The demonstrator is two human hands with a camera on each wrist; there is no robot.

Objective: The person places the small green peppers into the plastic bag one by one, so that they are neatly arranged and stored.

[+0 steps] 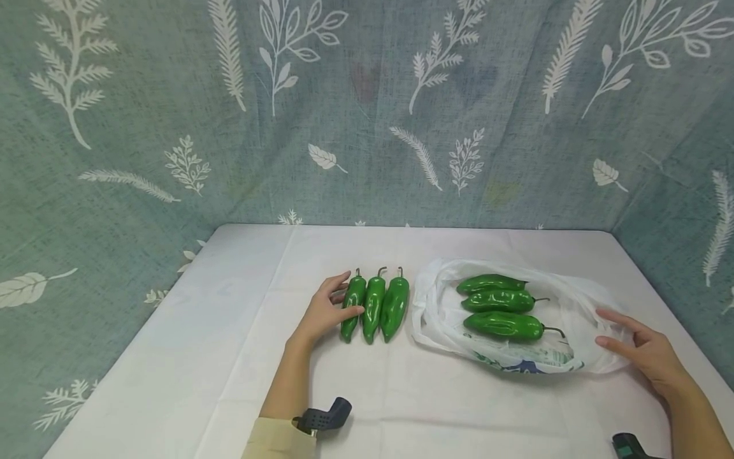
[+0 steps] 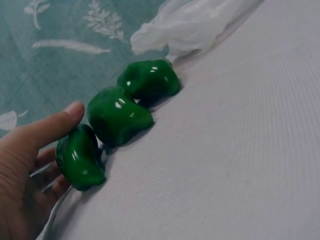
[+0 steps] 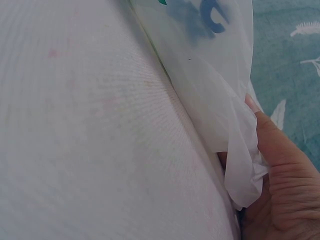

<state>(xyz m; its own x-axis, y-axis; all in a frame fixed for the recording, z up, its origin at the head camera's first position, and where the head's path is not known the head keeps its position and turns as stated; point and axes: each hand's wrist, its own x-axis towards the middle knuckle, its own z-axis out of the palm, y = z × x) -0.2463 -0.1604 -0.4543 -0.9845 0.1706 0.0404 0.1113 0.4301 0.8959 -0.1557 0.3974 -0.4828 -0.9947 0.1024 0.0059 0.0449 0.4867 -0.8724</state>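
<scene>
My left hand [image 1: 325, 312] is at the leftmost of three glossy green peppers, with its thumb across the top of that pepper [image 1: 353, 299] and its fingers along the outer side. A middle pepper [image 1: 374, 305] and another pepper [image 1: 395, 307] lie beside it, stems pointing away. A white plastic bag [image 1: 436, 338] lies spread to the right, with three more peppers [image 1: 499, 301] on it, stems to the right. At the bag's right edge my right hand [image 1: 650, 350] holds the thin plastic between thumb and fingers; in the right wrist view a fold [image 3: 243, 165] hangs there.
A white cloth [image 1: 459, 408] covers the table. Behind and at the sides hangs a blue-green curtain [image 1: 355, 127] with white leaf prints. Dark wrist devices [image 1: 323, 417] are worn on both arms.
</scene>
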